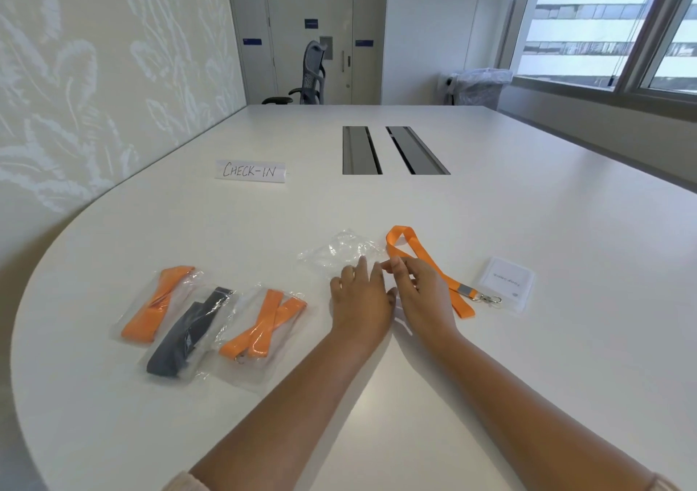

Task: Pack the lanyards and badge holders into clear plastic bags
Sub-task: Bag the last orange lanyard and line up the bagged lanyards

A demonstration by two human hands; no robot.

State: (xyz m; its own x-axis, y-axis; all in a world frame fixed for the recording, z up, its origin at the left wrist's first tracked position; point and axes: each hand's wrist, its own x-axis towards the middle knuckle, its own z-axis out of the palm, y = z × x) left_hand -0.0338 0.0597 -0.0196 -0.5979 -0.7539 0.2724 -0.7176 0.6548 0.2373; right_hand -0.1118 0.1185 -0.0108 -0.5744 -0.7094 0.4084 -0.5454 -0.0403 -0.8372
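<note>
- White table (490, 377): rounded work surface bearing all items.
- Paper sign (250, 170): hand-lettered "CHECK-IN", lying flat towards the far left of the table.
- Empty clear plastic bag (339, 251): crumpled, at the table's centre, just beyond the fingertips of both hands.
- Left hand (362, 298): palm down, fingers extended and nearly straight, tips at the near edge of the empty bag; it grips nothing.
- Right hand (418, 289): fingers curled, thumb and forefinger meeting in a pinch; whether they hold the bag's edge or the strap cannot be told.
- Loose orange lanyard (426, 260): unbagged, looped at its far end, running beside the right hand to a grey band and metal clip (490, 298).
- Badge holder (505, 283): clear sleeve with a white card, touching the clip; its small print is illegible.
- Three packed bags, near left: orange lanyard (156, 306), dark lanyard (188, 336), orange lanyard (264, 324), overlapping side by side.
</note>
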